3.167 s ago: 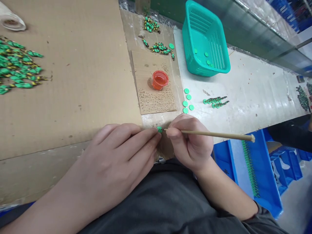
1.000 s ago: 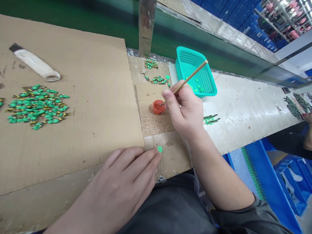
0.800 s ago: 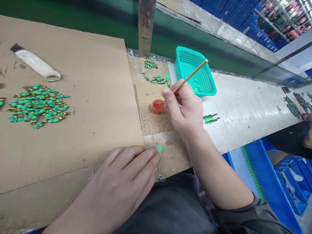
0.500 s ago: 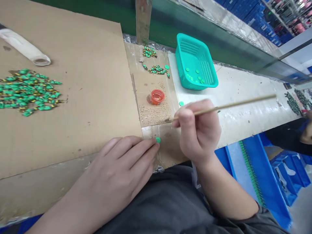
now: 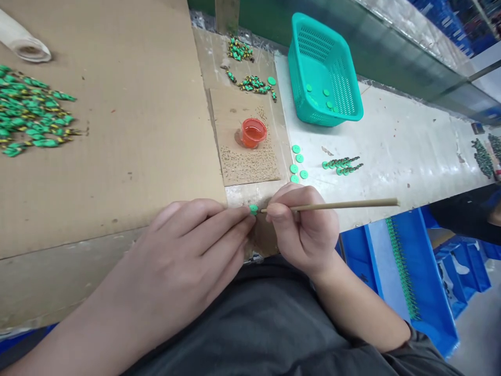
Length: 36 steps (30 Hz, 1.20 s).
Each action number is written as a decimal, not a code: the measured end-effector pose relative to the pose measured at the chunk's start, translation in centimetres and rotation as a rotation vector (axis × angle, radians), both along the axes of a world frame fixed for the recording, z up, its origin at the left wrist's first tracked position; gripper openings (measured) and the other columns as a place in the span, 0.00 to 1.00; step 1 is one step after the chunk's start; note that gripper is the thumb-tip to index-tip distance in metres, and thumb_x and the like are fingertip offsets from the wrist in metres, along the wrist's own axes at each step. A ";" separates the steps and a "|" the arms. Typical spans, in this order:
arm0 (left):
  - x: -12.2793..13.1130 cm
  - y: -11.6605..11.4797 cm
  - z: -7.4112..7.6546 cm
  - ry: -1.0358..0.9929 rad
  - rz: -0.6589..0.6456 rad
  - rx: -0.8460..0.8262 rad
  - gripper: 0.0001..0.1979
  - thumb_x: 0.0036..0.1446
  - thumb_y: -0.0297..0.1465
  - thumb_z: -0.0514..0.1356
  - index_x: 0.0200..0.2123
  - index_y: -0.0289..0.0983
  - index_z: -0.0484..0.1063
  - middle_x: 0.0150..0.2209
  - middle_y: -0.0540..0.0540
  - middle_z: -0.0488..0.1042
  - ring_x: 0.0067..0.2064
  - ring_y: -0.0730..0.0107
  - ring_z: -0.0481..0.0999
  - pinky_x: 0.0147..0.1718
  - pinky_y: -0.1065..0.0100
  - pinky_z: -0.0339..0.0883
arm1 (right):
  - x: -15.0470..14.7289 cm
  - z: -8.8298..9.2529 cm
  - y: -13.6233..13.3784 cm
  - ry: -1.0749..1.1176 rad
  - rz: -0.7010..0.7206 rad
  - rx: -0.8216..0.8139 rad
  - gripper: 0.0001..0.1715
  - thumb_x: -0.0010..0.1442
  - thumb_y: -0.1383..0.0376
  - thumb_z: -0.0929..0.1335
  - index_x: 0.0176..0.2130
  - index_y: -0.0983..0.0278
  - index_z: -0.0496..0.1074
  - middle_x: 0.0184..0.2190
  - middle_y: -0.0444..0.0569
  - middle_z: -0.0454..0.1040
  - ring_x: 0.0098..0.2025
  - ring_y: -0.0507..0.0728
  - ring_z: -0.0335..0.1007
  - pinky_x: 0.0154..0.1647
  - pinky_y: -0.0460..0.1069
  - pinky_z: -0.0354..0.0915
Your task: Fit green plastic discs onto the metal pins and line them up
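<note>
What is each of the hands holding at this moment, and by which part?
The right hand grips a thin wooden stick close to its tip. The left hand pins a small green disc by its edge with its fingertips.

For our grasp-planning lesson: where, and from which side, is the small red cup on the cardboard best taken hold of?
Pinch the small red cup by its outer wall on opposite sides, coming down from above. It stands upright and open-topped, apparently holding liquid, so keep it level. Both hands are busy: the right hand holds the stick and the left hand pins a green disc.
</note>
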<state>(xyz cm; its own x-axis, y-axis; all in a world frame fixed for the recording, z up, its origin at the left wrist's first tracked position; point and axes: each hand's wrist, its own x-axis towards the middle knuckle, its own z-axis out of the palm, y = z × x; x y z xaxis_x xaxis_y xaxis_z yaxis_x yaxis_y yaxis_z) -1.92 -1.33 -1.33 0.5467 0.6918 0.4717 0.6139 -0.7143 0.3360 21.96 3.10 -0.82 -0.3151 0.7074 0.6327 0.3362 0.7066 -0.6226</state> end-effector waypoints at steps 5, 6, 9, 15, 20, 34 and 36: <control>0.0 0.1 -0.1 0.017 0.000 0.039 0.15 0.83 0.31 0.62 0.66 0.40 0.83 0.60 0.42 0.91 0.56 0.47 0.86 0.55 0.42 0.81 | 0.0 0.1 -0.2 -0.016 -0.004 -0.030 0.14 0.89 0.61 0.70 0.45 0.56 0.72 0.34 0.41 0.77 0.33 0.54 0.76 0.37 0.52 0.75; 0.0 0.2 -0.1 0.016 0.002 0.039 0.15 0.83 0.31 0.62 0.66 0.40 0.83 0.60 0.43 0.91 0.56 0.47 0.86 0.55 0.42 0.81 | 0.0 0.1 -0.2 -0.015 -0.003 -0.031 0.14 0.89 0.61 0.70 0.45 0.56 0.72 0.34 0.41 0.78 0.34 0.53 0.76 0.37 0.52 0.75; 0.1 0.2 -0.1 0.022 0.003 0.043 0.15 0.84 0.31 0.61 0.66 0.39 0.82 0.61 0.42 0.90 0.56 0.47 0.86 0.54 0.42 0.81 | 0.0 0.2 -0.2 -0.019 -0.005 -0.044 0.13 0.89 0.61 0.70 0.45 0.56 0.72 0.34 0.41 0.78 0.34 0.54 0.76 0.38 0.52 0.75; 0.1 0.2 -0.1 0.023 -0.002 0.053 0.15 0.83 0.31 0.62 0.65 0.38 0.83 0.60 0.42 0.91 0.56 0.46 0.86 0.54 0.42 0.81 | 0.0 0.2 -0.3 -0.034 -0.014 -0.051 0.13 0.89 0.61 0.69 0.46 0.56 0.72 0.35 0.41 0.78 0.35 0.54 0.77 0.38 0.52 0.76; 0.1 0.1 -0.3 0.009 0.004 0.037 0.17 0.82 0.31 0.63 0.67 0.41 0.83 0.61 0.43 0.90 0.56 0.45 0.86 0.53 0.42 0.82 | 0.0 0.2 -0.3 -0.040 -0.026 -0.056 0.13 0.89 0.61 0.70 0.46 0.55 0.73 0.35 0.41 0.78 0.35 0.54 0.78 0.38 0.52 0.77; -0.1 0.2 -0.1 0.003 -0.010 0.010 0.18 0.82 0.30 0.64 0.69 0.43 0.83 0.63 0.45 0.90 0.57 0.46 0.86 0.55 0.42 0.80 | -0.1 0.3 -0.4 -0.005 -0.076 -0.088 0.13 0.89 0.61 0.70 0.45 0.55 0.73 0.34 0.40 0.79 0.34 0.53 0.78 0.38 0.51 0.75; -0.1 0.2 -0.1 -0.007 -0.007 0.001 0.18 0.82 0.30 0.64 0.69 0.45 0.83 0.62 0.46 0.91 0.56 0.48 0.86 0.55 0.44 0.80 | -0.1 0.2 -0.4 0.005 -0.081 -0.091 0.14 0.89 0.60 0.70 0.44 0.55 0.73 0.34 0.40 0.79 0.34 0.53 0.79 0.38 0.52 0.76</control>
